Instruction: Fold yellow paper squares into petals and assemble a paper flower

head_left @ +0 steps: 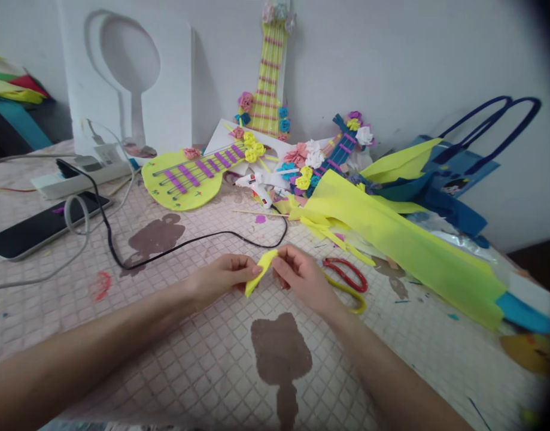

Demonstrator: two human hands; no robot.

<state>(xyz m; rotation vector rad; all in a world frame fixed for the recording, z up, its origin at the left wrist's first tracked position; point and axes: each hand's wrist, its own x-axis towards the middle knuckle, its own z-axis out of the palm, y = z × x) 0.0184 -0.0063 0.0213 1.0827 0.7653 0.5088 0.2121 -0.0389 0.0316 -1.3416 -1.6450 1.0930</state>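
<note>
Over the middle of the table, a small folded yellow strip (260, 273) of thin paper or fabric slants between my two hands. The thumb and fingers of my left hand (235, 272) pinch its lower part. At its upper end, my right hand (299, 272) is closed, with thumb and fingertips against the strip's tip. Just right of that hand lie scissors with red and yellow handles (350, 275); their blades are mostly hidden behind the hand. A long yellow sheet (391, 251) of similar material stretches across the right side.
A white glue gun (257, 185) lies behind my hands, its black cord (212, 234) curving across the table. Decorated yellow (185, 182) and blue (340, 158) guitar shapes are behind. A phone (45, 224) and power strip (86, 173) sit left, a blue bag (458, 170) right.
</note>
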